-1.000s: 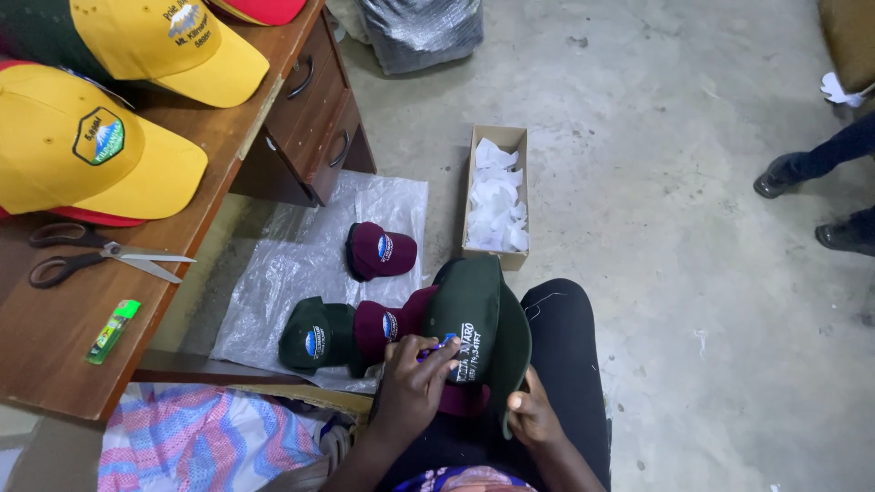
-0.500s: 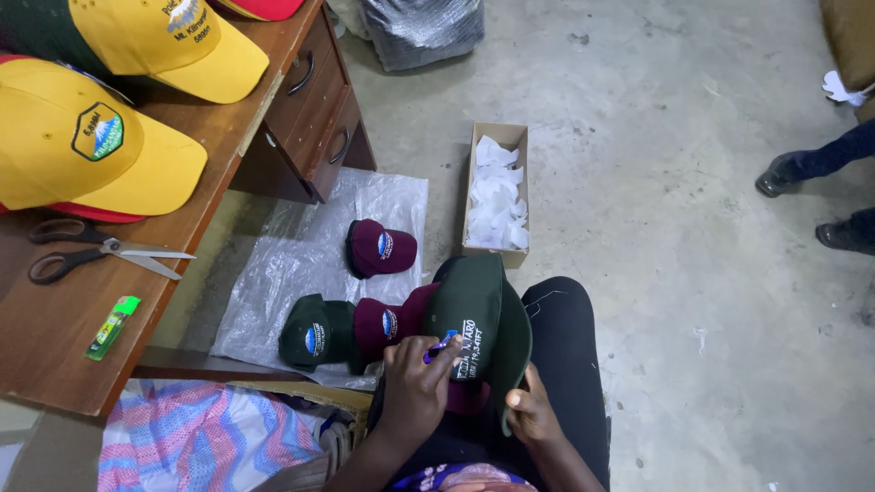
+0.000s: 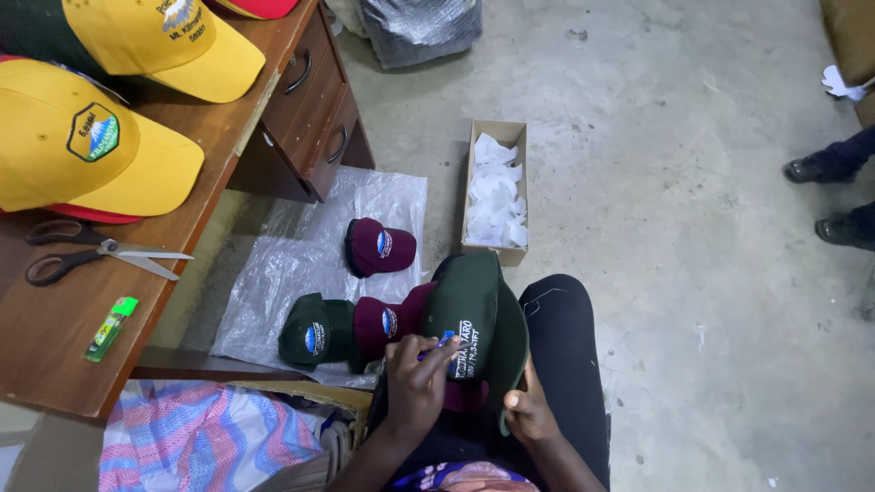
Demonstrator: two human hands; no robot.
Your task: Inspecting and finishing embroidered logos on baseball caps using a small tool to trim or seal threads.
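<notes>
A dark green cap (image 3: 474, 305) with white embroidered lettering on its side rests on my lap. My left hand (image 3: 415, 387) pinches a small blue tool (image 3: 444, 341) against that lettering. From below, my right hand (image 3: 529, 415) grips the edge of the cap's brim. Just left of my knee, a maroon cap (image 3: 383, 321) and another green cap (image 3: 314, 330) lie nested in a row. A second maroon cap (image 3: 378, 246) sits apart from them on a clear plastic sheet (image 3: 283, 264).
A cardboard box (image 3: 468, 182) of white paper pieces stands on the concrete floor beyond the caps. On the wooden desk (image 3: 55, 364) at left are yellow caps (image 3: 91, 150), scissors (image 3: 91, 255) and a green lighter (image 3: 111, 328). Another person's shoes (image 3: 829, 169) are at the right edge.
My left hand has shifted slightly along the cap's lettering with the blue tool. Everything else stays put.
</notes>
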